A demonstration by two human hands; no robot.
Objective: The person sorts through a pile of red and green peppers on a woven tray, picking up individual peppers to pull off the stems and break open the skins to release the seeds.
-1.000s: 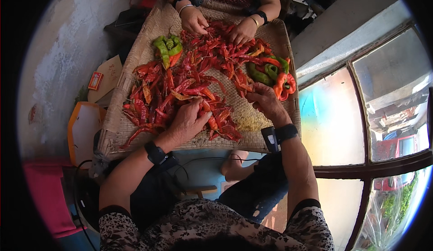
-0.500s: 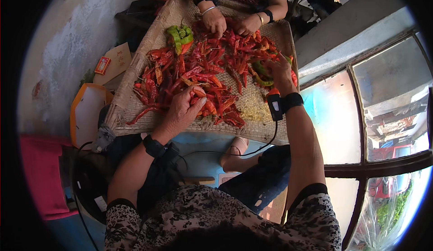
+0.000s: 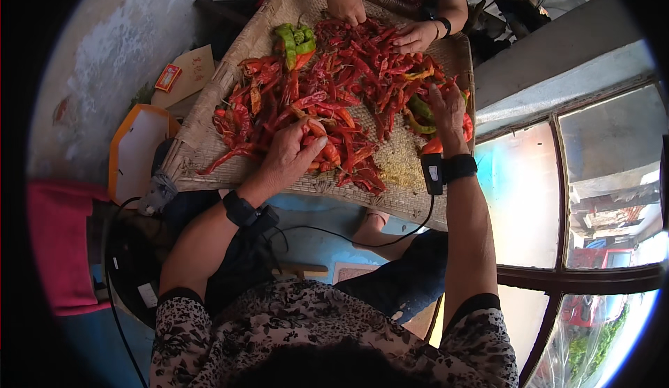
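Observation:
A pile of red chili peppers point(image 3: 324, 85) covers much of a woven tray point(image 3: 202, 140). My left hand point(image 3: 289, 154) is closed around a red chili pepper point(image 3: 315, 131) at the near side of the pile. By the tray's right edge, my right hand point(image 3: 449, 112) has its fingers stretched out and its thumb apart, over the peppers there; what its fingertips touch is partly hidden. Green peppers point(image 3: 419, 112) and a plump red pepper point(image 3: 433, 145) lie beside it. Another clump of green peppers point(image 3: 296, 43) rests on the far left of the tray.
Across the tray, another person's hands point(image 3: 414, 37) work in the pile. Pale yellow seeds point(image 3: 401, 168) lie on the tray's near right. An orange-edged box point(image 3: 139, 144) stands to the left, and a framed window point(image 3: 557, 193) is on the right. A black cable point(image 3: 334, 233) hangs from my right wrist.
The whole view has shifted a little. My right hand's fingers have turned from pointing left to pointing away from me. The other person's hand on the right has moved right and opened.

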